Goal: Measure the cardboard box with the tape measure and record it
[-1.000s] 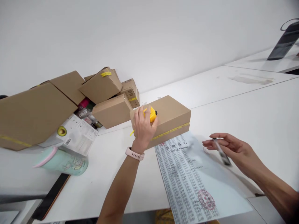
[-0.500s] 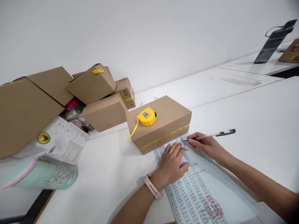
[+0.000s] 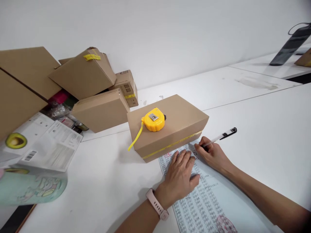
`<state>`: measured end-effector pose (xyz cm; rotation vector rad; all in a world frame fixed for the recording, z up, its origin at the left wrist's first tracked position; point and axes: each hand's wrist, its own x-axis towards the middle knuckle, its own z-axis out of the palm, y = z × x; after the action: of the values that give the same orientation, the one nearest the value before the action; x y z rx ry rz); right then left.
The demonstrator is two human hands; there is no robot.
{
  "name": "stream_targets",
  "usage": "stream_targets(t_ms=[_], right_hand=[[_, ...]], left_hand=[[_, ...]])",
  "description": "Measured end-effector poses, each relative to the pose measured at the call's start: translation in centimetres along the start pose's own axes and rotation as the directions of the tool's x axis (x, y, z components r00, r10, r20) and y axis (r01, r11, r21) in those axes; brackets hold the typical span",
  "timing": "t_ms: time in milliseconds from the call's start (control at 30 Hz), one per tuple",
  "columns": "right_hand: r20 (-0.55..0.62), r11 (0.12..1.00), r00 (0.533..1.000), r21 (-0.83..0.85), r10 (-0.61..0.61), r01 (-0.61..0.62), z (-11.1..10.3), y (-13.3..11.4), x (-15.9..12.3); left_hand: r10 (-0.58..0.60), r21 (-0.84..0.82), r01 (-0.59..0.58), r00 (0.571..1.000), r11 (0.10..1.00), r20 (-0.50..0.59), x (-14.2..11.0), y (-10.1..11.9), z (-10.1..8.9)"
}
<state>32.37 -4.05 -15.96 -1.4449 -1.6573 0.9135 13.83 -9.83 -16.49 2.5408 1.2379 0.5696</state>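
Note:
My right hand [image 3: 213, 153] pinches a pen [image 3: 222, 135] with a clear barrel and black clip; its tip is hidden behind my fingers, over the top part of a printed sheet [image 3: 201, 200]. The sheet carries rows of dark characters and a round red pattern near the bottom. Flat on the paper lies my left hand [image 3: 181, 174], fingers stretched out, with a pink watch [image 3: 156, 204] on the wrist. Just beyond both hands, a closed cardboard box [image 3: 175, 126] with yellow tape overlaps the sheet's far edge. On the box rests a yellow tape measure [image 3: 154, 119] with a strap.
Several cardboard boxes [image 3: 102, 111] are piled at the left against the wall. Near them lie a white carton with an avocado picture [image 3: 53, 145] and a mint-green tumbler [image 3: 41, 187] on its side. A dark bottle [image 3: 290, 47] stands at the far right.
The camera view has shifted, so boxes and tumbler sit further left. My right hand and pen have tilted slightly and the pen's tip is now covered. My left hand stays on the sheet.

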Motion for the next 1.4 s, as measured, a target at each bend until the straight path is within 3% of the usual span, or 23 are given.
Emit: stream_targets(t_ms=[800,1400], right_hand=[[0.065,0.999,0.997,-0.01,-0.038,0.038,0.02,-0.02,-0.05],[0.033,0.997,0.997,-0.029,-0.066,0.067,0.14,0.42,0.14]], left_hand=[[-0.008,-0.008,0.009,1.0,1.0,0.026,-0.19,0.22,-0.3],[0.001,0.019,-0.001,1.0,1.0,0.022,-0.09,0.01,-0.26]])
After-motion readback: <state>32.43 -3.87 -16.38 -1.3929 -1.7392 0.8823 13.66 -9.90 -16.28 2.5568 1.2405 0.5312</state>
